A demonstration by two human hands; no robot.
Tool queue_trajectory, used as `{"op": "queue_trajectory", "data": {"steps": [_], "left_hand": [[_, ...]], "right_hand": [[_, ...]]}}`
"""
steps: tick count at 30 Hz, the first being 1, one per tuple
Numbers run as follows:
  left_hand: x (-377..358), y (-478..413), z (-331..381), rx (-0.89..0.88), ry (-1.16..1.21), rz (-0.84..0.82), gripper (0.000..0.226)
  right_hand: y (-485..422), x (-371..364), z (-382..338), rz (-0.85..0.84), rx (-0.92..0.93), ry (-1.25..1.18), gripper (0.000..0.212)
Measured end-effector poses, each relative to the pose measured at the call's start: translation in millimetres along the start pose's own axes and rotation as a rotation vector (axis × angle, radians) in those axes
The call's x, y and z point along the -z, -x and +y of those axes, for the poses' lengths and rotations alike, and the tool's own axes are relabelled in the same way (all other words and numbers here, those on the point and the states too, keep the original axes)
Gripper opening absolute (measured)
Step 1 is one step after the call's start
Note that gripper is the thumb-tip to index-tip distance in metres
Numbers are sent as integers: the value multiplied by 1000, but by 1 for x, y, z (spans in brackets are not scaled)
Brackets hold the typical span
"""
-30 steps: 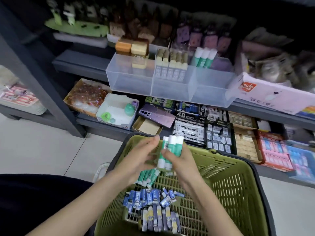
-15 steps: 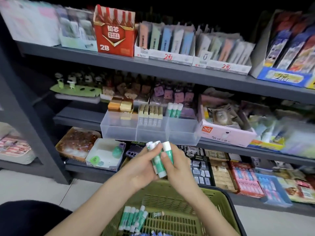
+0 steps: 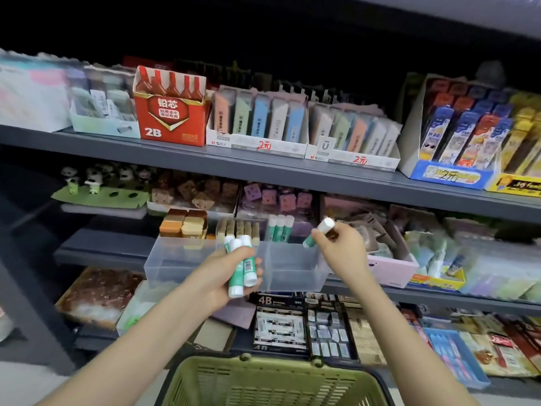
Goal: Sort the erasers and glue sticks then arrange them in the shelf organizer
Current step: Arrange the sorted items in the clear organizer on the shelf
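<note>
Figure: The clear shelf organizer sits on the middle shelf, straight ahead of my hands. The standing glue sticks line the back of its right compartment. My left hand curls round a bundle of glue sticks before the middle compartment. My right hand, nearer the right compartment, pinches a single glue stick just above its right rim, with the long axis tilted, white cap up-right and base toward the compartment.
</note>
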State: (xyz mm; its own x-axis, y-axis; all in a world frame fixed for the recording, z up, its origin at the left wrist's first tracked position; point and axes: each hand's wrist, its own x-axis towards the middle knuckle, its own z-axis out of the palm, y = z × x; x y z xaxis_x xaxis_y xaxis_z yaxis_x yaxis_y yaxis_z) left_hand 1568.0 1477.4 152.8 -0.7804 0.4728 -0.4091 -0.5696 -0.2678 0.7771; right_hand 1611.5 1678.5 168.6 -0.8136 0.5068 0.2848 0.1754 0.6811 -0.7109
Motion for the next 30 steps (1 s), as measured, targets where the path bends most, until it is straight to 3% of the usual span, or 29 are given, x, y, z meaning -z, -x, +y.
{"op": "queue_trajectory", "data": {"steps": [4,7,10,15,27,30], "left_hand": [[1,-20,8,8,-36,73,13],[1,-32,11,9,-31,83,13],[0,-41,12,17,-40,20,15],[-3,-47,12,-4,-57,-56,16],[-5,-51,11,-10,-52,-38,18],[-3,-49,11,-22,-54,-35,23]], "right_hand": [[-44,-12,12,0,-28,121,13],[-66,-28,20,14,-8,172,22],[-83,-44,28,-53,-19,376,27],[-95,-58,40,-163,6,491,25],[-100,-68,43,-115,76,545,32],[-89,-56,34,-38,78,573,36]]}}
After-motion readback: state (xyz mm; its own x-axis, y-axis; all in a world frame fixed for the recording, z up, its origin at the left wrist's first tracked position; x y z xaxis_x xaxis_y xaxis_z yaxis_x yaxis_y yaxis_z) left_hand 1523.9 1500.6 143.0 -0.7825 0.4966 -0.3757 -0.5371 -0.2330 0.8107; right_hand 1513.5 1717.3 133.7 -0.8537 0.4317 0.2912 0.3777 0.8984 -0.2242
